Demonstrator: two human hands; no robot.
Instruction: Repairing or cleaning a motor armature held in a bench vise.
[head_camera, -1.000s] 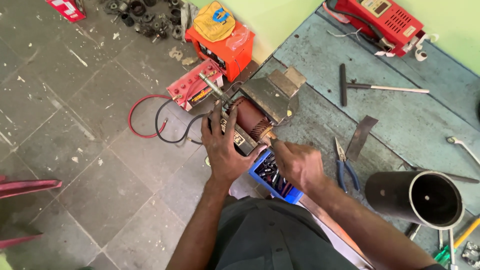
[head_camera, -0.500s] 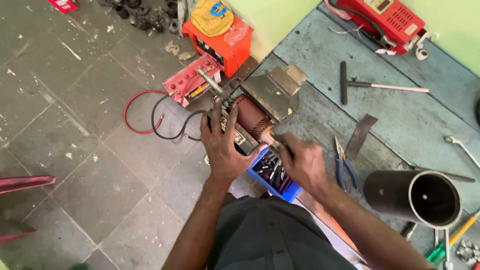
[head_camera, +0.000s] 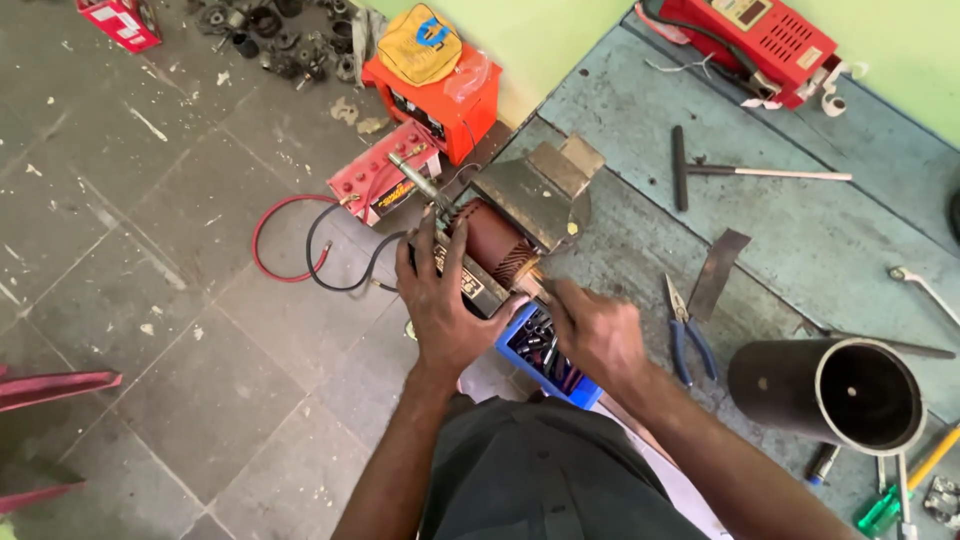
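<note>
Motor armature (head_camera: 492, 240) at worktop (head_camera: 800, 230) edge, clamped in grey vise (head_camera: 540, 185). Prob heavy, stiff metal; copper windings delicate, so hold by laminated core/shaft. L hand (head_camera: 445, 300) flat over core, fingers spread, pressing, not closed. R hand (head_camera: 590, 325) at near end, fingers curled on shaft end; exact grip unclear. Blue parts tray (head_camera: 545, 355) below.
</note>
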